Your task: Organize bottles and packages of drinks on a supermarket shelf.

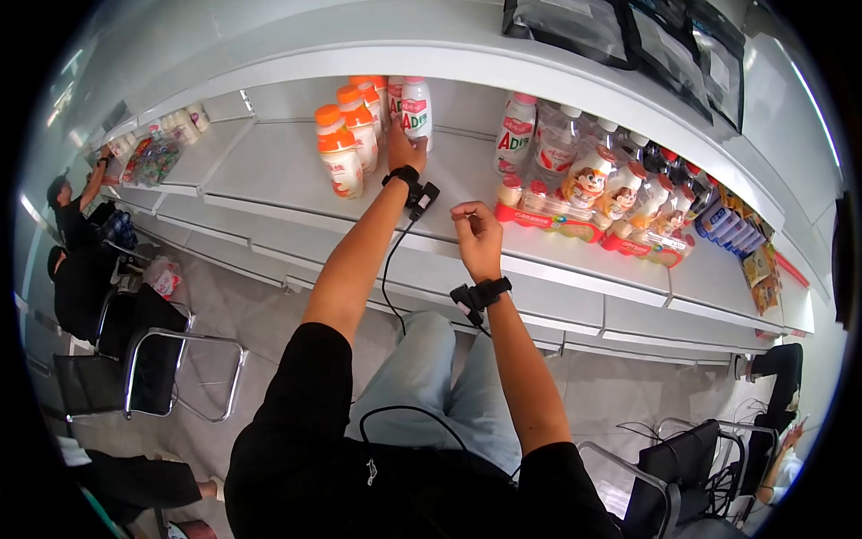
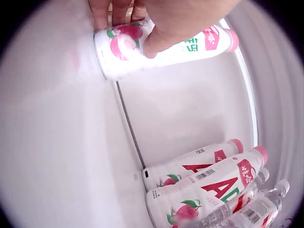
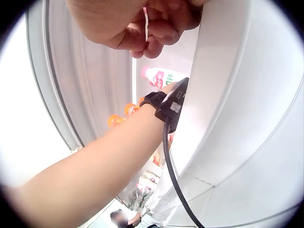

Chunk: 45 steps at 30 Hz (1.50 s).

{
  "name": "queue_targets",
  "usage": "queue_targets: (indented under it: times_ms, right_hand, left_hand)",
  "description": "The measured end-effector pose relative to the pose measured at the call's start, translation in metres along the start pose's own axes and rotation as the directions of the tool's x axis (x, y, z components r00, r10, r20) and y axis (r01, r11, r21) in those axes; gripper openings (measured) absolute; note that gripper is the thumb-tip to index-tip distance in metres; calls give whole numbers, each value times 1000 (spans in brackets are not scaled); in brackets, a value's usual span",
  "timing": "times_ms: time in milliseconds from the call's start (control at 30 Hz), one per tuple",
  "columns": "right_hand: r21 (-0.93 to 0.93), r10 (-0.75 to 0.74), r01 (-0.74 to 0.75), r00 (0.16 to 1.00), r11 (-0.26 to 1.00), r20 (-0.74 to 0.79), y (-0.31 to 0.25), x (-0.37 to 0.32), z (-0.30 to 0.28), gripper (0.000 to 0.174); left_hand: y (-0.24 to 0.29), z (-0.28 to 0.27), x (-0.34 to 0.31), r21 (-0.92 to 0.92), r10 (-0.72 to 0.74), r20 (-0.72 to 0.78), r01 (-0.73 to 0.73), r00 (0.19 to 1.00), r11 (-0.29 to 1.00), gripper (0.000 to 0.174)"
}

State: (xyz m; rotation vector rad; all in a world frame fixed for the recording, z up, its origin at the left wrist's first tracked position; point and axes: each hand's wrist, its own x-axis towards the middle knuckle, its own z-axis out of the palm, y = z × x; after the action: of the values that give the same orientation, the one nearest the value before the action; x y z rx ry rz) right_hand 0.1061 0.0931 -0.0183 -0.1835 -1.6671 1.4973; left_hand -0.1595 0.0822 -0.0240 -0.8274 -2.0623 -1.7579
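My left hand [image 1: 406, 154] grips a white drink bottle [image 1: 417, 110] with a pink cap and "AD" lettering, standing on the white shelf [image 1: 278, 162]. In the left wrist view, the thumb lies across the front of this bottle [image 2: 123, 54] and the fingers reach behind it. Another pink-capped bottle [image 1: 395, 90] is just behind it. Orange-capped bottles [image 1: 341, 166] stand immediately left of the hand. My right hand [image 1: 480, 238] hovers by the shelf's front edge with loosely curled fingers. Nothing shows in that hand [image 3: 137, 26] in the right wrist view.
Right of the hands are more pink-capped bottles [image 1: 514, 136], clear bottles [image 1: 554, 144] and red-wrapped packs of small bottles [image 1: 588, 184]. An upper shelf [image 1: 359, 58] overhangs the goods. Cables hang from both wrist cameras. Chairs [image 1: 162, 368] and people stand behind on the left.
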Motion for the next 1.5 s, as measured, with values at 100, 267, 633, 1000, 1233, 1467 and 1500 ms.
queue_targets:
  times_ms: [100,267,633,1000,1233,1467,1500]
  right_hand:
    - [10,-9,9,1000,1000,-9,7,-2,0,7]
    - [-54,-46,48,999,997,29,33,1,-9,9]
    - [-13,-13,14,998,1000,69,-7,0,4,7]
    - [-46,88,-84,993,995,78,-4,-2,-1,7]
    - [-104,56,-48,996,993,70,0,-3,0,5]
    - [-71,23,-22,999,997,22,0,-2,4,6]
    - [-51,17,-16,1000,999,1,1,-1,5,7]
  left_hand:
    - [13,-3,-6,146,12,112,-28,994,989,64]
    - [-31,33,-7,346,261,73,-270,963,899,78]
    - [11,31,-2,-24,-100,220,108,970,994,79]
    - [66,-27,-33,-263,-33,809,412,587,873,66]
    - [88,-2,-40,-238,-10,842,388,540,890,60]
    - [86,2,-43,-352,81,870,498,486,792,61]
    - [86,2,-43,-349,82,869,489,488,799,61]
